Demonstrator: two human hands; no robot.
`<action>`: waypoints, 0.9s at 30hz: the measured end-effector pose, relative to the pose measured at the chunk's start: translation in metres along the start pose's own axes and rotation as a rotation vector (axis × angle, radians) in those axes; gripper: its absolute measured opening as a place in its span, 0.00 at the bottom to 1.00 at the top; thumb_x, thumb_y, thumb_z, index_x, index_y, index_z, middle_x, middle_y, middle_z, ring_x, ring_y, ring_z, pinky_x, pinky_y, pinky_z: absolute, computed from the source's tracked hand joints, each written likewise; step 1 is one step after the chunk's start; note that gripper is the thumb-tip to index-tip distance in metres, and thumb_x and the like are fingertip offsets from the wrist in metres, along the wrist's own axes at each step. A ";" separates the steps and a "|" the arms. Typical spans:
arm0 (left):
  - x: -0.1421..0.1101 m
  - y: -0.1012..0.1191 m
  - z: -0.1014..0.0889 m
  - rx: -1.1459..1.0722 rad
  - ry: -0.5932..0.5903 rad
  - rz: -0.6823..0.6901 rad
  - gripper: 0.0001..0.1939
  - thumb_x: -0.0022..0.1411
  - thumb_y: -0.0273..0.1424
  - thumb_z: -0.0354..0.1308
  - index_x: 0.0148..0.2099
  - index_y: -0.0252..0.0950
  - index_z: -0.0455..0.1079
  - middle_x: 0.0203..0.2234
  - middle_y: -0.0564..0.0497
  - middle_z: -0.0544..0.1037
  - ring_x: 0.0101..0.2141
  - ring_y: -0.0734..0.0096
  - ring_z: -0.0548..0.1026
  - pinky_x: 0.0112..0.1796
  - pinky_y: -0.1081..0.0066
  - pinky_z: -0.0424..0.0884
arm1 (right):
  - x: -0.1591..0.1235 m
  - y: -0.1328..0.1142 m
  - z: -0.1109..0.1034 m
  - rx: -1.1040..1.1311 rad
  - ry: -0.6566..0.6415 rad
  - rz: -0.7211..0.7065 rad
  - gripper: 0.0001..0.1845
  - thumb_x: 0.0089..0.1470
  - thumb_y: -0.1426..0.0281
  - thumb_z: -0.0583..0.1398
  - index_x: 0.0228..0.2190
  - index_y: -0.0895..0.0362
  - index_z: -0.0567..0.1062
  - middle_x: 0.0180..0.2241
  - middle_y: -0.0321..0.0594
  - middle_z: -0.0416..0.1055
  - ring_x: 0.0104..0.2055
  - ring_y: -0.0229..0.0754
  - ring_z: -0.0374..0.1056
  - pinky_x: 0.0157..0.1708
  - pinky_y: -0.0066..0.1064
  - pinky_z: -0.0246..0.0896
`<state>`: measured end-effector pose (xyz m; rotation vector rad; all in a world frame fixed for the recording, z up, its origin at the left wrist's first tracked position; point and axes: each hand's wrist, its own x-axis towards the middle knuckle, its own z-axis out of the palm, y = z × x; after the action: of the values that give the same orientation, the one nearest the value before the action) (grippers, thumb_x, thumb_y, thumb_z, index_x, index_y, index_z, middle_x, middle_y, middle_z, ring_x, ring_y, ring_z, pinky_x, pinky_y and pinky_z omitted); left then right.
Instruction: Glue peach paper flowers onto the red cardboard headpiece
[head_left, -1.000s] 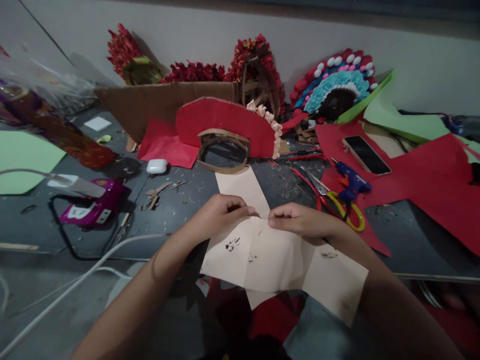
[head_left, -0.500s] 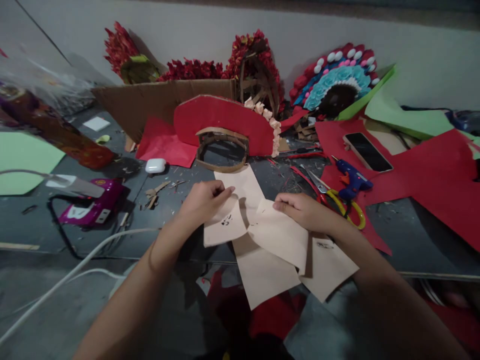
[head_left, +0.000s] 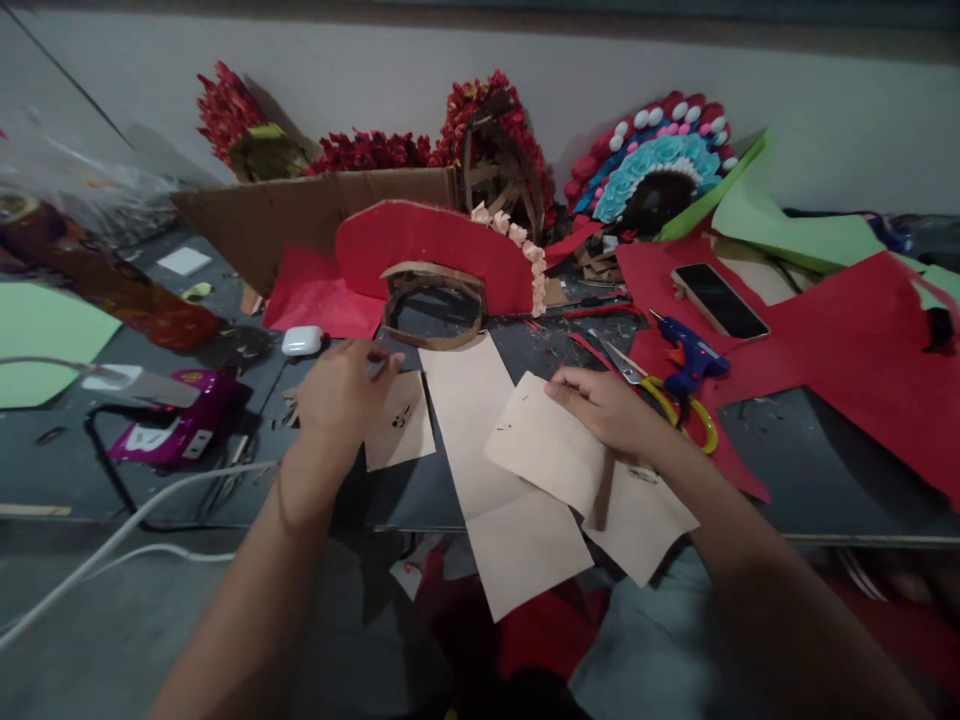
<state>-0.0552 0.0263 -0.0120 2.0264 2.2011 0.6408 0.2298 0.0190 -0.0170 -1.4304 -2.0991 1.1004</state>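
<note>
My right hand [head_left: 604, 405] pinches a piece of cream paper [head_left: 551, 440] with dark marks near its left side. The sheet is lifted and partly bent. Beneath it lie another marked cream piece [head_left: 645, 520] and a long cream strip [head_left: 495, 480], which reaches past the table's front edge. My left hand [head_left: 345, 400] hovers at a smaller cream piece [head_left: 401, 430] with a dark mark, lying left of the strip. Its thumb stands apart from the curled fingers, and no paper shows between them. A red headpiece [head_left: 427, 240] with a cardboard band and pale ruffles stands behind.
Yellow-handled scissors [head_left: 701, 425] and a blue glue gun [head_left: 694, 355] are near my right hand. A phone [head_left: 720, 300] rests on red paper [head_left: 832, 330]. At left are a white earbud case [head_left: 302, 341], a purple power strip [head_left: 180, 420] and a white cable [head_left: 172, 495].
My left hand has moved left, and its paper piece has come down onto the table, uncovering more of the strip. My right hand still holds its sheet. The view has shifted slightly.
</note>
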 end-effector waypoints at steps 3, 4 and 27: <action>-0.018 0.024 0.002 -0.202 -0.010 0.040 0.14 0.58 0.42 0.53 0.36 0.37 0.70 0.31 0.48 0.73 0.29 0.68 0.68 0.28 0.72 0.59 | -0.002 -0.010 0.007 -0.026 0.055 -0.045 0.17 0.57 0.59 0.50 0.25 0.57 0.65 0.18 0.30 0.54 0.22 0.32 0.52 0.24 0.26 0.43; -0.027 0.035 0.003 -0.363 -0.169 0.039 0.15 0.58 0.43 0.52 0.38 0.37 0.70 0.31 0.49 0.74 0.29 0.69 0.69 0.28 0.72 0.61 | -0.003 -0.014 0.010 -0.023 0.071 -0.056 0.17 0.58 0.59 0.50 0.25 0.57 0.66 0.18 0.30 0.54 0.22 0.32 0.52 0.24 0.26 0.43; -0.059 0.068 0.011 -1.168 -0.087 0.023 0.30 0.51 0.30 0.63 0.53 0.44 0.55 0.36 0.54 0.75 0.26 0.78 0.75 0.28 0.76 0.73 | -0.009 -0.023 0.009 0.551 0.356 -0.012 0.19 0.44 0.61 0.64 0.38 0.55 0.71 0.36 0.40 0.71 0.36 0.40 0.68 0.34 0.31 0.64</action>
<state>0.0189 -0.0255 -0.0104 1.3631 1.1866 1.3593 0.2134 0.0037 -0.0034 -1.2253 -1.4129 1.1929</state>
